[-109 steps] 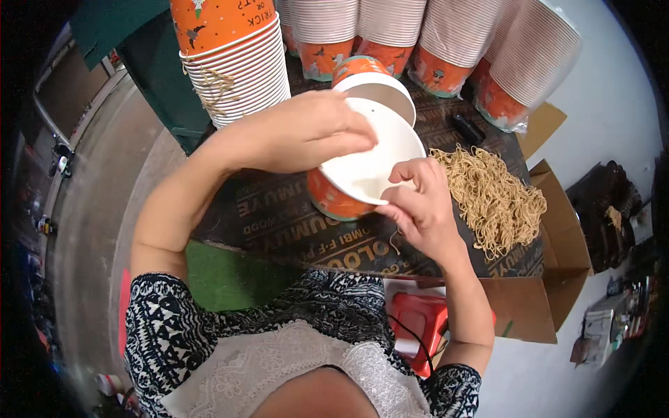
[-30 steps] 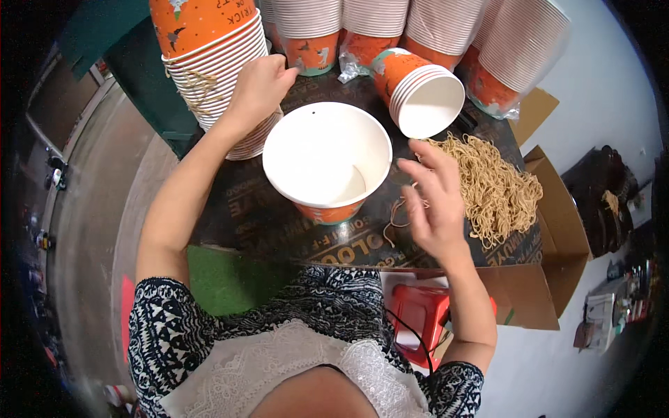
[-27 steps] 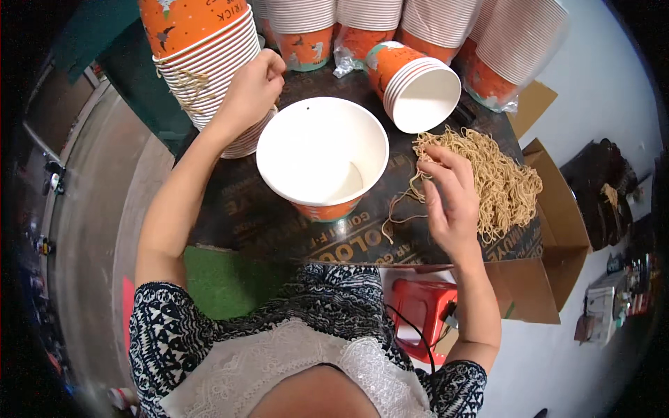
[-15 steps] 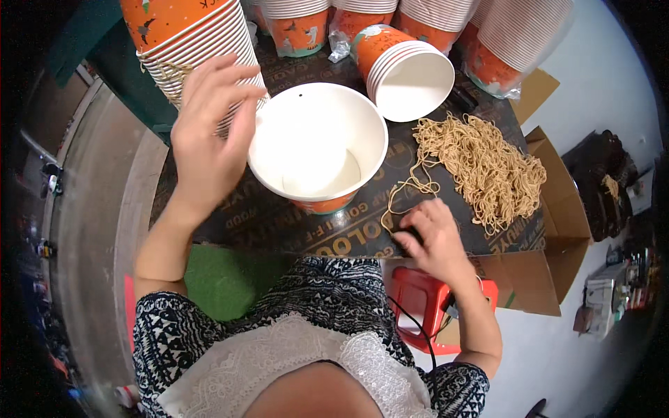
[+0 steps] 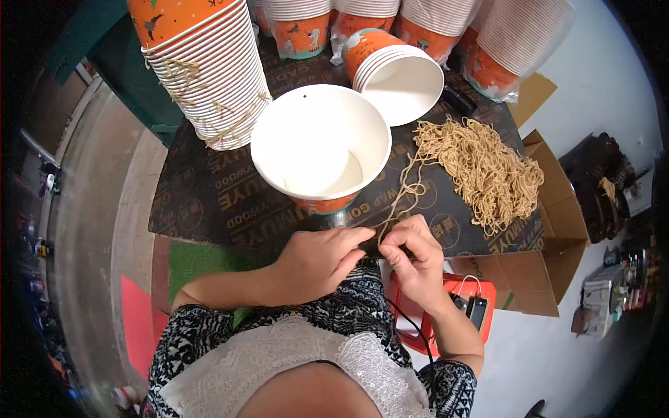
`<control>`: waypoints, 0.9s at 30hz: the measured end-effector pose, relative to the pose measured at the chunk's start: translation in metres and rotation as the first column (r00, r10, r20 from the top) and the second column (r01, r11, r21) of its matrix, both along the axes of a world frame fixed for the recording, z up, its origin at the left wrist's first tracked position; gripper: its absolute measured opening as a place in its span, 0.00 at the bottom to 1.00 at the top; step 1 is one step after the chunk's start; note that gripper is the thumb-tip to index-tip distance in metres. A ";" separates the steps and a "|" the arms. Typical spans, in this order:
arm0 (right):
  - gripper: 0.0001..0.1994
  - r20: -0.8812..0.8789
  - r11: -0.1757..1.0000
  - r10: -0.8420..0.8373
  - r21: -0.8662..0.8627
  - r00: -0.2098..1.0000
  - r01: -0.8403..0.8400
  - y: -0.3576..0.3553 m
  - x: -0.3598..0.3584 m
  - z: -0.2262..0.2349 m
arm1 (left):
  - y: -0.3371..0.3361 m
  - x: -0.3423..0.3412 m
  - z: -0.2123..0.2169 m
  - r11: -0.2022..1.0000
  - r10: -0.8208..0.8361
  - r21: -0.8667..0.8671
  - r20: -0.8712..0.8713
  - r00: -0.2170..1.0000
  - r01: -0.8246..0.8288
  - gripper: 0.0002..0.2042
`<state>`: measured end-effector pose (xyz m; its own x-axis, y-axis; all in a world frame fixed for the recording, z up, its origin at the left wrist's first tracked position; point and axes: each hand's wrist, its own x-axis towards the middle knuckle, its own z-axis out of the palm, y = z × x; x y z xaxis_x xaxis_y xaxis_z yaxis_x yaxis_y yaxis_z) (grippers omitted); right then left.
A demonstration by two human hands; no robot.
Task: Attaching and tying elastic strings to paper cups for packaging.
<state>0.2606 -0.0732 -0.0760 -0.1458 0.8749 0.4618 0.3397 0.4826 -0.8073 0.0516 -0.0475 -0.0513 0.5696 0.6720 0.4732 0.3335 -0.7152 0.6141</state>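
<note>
Bare dark board (image 5: 202, 202) lies open to the left of the white paper bowl (image 5: 320, 150), near the tilted cup stack (image 5: 202, 70). The far edge is walled by cup stacks (image 5: 418, 21), with a tipped stack (image 5: 397, 76) just right of the bowl. The heap of tan strings (image 5: 481, 167) fills the right side, leaving a narrow strip along the near edge.

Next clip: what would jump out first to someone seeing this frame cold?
The big white paper bowl standing empty at the middle of the dark table, with a heap of tan strings to its right. Just below, the left hand and right hand meet, pinching one strand. Stacks of orange bowls line the far edge.
</note>
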 end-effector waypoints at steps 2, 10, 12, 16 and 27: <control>0.02 -0.044 1.000 0.021 -0.014 0.999 -0.022 -0.001 -0.002 -0.003 | 0.003 0.014 -0.015 0.984 -0.005 -0.179 0.111 0.994 0.025 0.11; 0.15 -0.013 0.993 0.103 0.062 0.995 -0.102 0.013 0.006 -0.007 | 0.000 0.030 -0.033 0.961 0.062 -0.272 0.378 0.924 0.047 0.04; 0.15 0.199 0.968 0.210 0.095 0.957 -0.232 0.021 0.008 0.002 | 0.001 0.026 -0.033 0.978 0.070 -0.206 0.372 0.926 0.009 0.06; 0.08 0.479 0.916 0.137 0.271 0.867 -0.295 0.050 0.015 0.003 | 0.000 0.005 -0.012 0.965 0.055 -0.258 0.404 0.913 0.055 0.05; 0.11 0.671 0.948 -0.307 0.279 0.674 0.155 0.115 0.107 -0.008 | 0.002 -0.126 0.050 0.884 -0.280 0.171 0.939 0.199 0.434 0.13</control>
